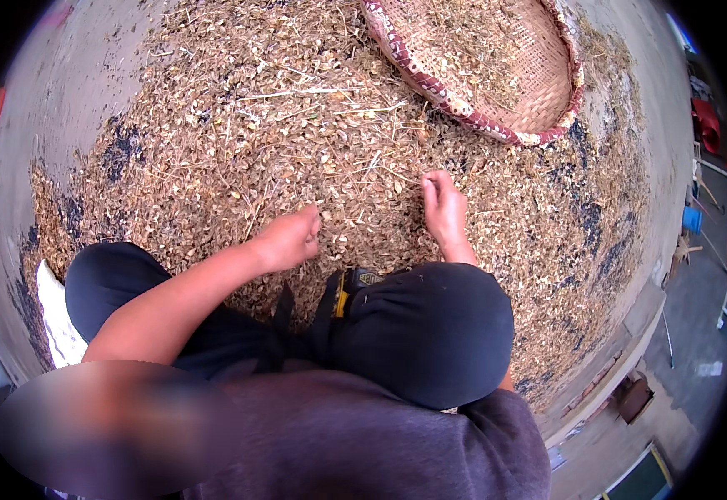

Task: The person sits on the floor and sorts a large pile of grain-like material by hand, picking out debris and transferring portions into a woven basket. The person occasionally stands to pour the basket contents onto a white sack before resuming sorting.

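The left hand [290,240] curls inward, the right hand [447,208] bends its fingers; how far each grip closes, or on what, I cannot tell. Around both, dried husks [238,158] spread across the floor [55,100]; a woven basket [547,75] rests toward their far right.

Two hands [291,238] [446,208], one woven basket [542,71], one spread of dried plant bits [213,150] (past counting) — perhaps one blue bucket [692,219].

The left forearm [176,300] slants up toward the frame's centre, the left hand [290,239] curled; right of centre, the right hand [446,210] points upward, loosely bent.
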`<move>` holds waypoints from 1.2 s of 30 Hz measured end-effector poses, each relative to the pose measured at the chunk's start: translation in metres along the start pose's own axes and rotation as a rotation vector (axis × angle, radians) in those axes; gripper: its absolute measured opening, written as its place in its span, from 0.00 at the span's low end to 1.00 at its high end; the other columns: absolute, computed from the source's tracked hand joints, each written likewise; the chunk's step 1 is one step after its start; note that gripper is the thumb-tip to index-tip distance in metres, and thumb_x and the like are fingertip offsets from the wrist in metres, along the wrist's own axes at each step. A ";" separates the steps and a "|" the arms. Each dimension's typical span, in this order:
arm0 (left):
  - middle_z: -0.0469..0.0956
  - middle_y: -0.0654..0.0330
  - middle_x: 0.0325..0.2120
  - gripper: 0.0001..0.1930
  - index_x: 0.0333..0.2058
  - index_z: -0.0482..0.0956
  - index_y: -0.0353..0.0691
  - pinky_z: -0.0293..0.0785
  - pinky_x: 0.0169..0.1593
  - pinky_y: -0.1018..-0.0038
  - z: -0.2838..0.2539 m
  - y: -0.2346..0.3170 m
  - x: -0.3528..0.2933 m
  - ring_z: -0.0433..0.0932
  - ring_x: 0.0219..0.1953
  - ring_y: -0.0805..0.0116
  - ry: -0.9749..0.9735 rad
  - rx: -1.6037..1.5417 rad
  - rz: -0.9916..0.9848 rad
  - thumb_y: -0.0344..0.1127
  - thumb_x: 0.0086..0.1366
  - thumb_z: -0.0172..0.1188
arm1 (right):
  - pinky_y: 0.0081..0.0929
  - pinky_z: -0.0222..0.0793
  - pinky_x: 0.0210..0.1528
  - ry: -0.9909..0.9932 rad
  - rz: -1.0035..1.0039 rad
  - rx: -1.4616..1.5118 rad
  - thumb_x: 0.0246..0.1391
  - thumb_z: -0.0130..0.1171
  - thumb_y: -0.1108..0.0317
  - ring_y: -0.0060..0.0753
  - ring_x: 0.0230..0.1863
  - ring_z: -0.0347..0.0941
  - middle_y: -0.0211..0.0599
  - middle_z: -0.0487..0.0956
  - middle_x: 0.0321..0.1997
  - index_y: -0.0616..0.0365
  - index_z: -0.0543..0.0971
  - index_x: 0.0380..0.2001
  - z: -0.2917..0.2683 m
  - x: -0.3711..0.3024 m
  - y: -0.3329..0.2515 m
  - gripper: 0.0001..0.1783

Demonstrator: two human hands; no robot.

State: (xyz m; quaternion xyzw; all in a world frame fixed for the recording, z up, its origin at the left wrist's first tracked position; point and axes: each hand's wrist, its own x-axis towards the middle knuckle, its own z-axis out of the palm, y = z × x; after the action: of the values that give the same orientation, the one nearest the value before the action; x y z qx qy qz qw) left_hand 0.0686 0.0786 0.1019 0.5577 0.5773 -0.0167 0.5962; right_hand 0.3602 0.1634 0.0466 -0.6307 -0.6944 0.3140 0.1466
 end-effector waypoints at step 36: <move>0.78 0.55 0.21 0.07 0.25 0.76 0.43 0.74 0.36 0.61 0.016 0.007 -0.007 0.79 0.27 0.53 -0.162 0.222 0.121 0.38 0.56 0.62 | 0.40 0.75 0.45 -0.010 -0.211 -0.224 0.56 0.58 0.70 0.45 0.40 0.80 0.40 0.83 0.38 0.49 0.81 0.40 -0.037 0.015 -0.002 0.09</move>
State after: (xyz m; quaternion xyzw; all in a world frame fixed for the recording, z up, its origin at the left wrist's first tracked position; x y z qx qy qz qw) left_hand 0.0815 0.0665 0.1065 0.6507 0.4874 -0.0895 0.5754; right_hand 0.3786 0.1871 0.0728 -0.5649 -0.7882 0.2206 0.1043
